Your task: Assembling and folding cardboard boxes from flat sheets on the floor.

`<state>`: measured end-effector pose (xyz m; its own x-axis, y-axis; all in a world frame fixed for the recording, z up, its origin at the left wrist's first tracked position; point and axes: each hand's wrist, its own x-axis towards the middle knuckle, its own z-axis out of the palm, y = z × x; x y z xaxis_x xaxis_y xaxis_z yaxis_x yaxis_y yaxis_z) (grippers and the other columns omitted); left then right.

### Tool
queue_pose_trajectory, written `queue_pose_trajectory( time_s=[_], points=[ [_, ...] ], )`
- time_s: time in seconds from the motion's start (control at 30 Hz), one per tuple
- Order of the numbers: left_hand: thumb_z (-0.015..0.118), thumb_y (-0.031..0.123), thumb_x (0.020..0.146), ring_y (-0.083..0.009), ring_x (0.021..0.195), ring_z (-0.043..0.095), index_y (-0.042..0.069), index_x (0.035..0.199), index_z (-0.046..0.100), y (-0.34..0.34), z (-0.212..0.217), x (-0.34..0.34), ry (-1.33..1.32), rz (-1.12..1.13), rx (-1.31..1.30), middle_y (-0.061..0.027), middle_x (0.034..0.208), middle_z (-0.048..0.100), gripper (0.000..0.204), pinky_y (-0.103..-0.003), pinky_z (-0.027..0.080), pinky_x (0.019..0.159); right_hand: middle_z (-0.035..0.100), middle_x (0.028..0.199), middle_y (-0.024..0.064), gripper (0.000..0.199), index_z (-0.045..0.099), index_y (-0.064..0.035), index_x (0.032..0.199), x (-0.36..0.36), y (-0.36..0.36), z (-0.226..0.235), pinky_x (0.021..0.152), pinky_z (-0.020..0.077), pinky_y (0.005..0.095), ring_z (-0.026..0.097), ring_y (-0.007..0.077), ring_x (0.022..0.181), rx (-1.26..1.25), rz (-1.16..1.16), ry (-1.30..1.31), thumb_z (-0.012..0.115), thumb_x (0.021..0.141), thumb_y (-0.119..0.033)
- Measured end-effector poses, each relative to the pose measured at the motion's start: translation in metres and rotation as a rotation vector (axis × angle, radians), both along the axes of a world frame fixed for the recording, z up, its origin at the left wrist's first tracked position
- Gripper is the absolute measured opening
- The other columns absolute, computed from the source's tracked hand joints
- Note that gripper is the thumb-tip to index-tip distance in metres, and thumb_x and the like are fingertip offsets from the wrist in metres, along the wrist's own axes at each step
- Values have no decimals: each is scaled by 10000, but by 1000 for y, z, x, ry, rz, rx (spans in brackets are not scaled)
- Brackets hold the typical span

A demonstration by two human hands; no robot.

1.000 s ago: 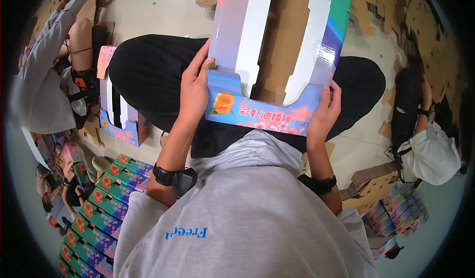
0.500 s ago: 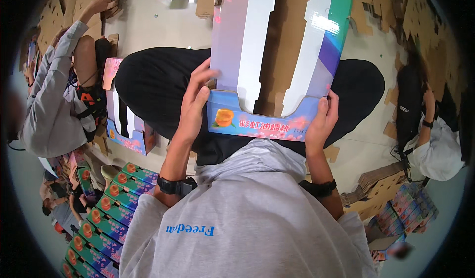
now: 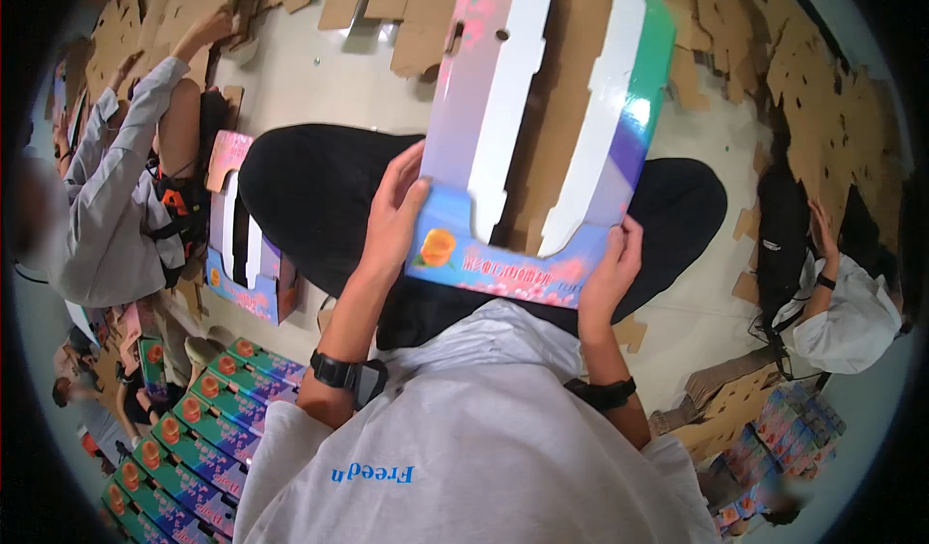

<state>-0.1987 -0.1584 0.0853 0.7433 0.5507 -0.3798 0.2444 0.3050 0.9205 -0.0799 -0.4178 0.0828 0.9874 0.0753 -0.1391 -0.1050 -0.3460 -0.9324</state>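
Observation:
A partly folded cardboard fruit box (image 3: 498, 268) rests over my crossed legs, its long body stretching away from me. Its near end panel is blue and pink with a printed peach; the sides are pink and green-purple with white inner flaps, and a brown strip shows through the open top. My left hand (image 3: 395, 210) grips the near left corner, thumb on the inner side of the edge. At the near right corner, my right hand (image 3: 613, 268) holds the panel with its thumb along the front and fingers behind the side wall.
Another such box (image 3: 242, 244) stands left of my knee. Stacked finished boxes (image 3: 194, 428) fill the lower left. Flat brown cardboard (image 3: 387, 2) lies on the floor ahead. People sit at left (image 3: 106, 225) and right (image 3: 837, 302). More printed boxes (image 3: 789, 438) are at lower right.
The box has tilted, its far end swinging right and its near end coming slightly closer to me. Both hands keep hold of its near corners; the left fingers have settled on the side.

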Motion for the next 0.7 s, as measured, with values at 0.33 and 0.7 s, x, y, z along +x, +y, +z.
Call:
queue_pose_trajectory(
  time_s=[0.33, 0.7],
  points=[
    [838, 228, 878, -392, 1339, 558, -13, 1541, 342, -25, 58, 26, 237, -100, 740, -254, 1469, 497, 862, -466, 490, 1061, 637, 1289, 179, 610, 551, 77, 1367, -19, -24, -30, 1032, 498, 389, 640, 258, 1178, -21, 186, -372, 606, 1067, -452],
    [854, 256, 754, -585, 1333, 478, 119, 1683, 124, -20, 75, 59, 365, -165, 1177, -397, 1512, 343, 1190, -580, 508, 1049, 647, 1306, 190, 558, 574, 69, 1366, -22, -23, -35, 1013, 542, 407, 678, 283, 1164, 91, 137, -263, 778, 962, -257]
  ],
)
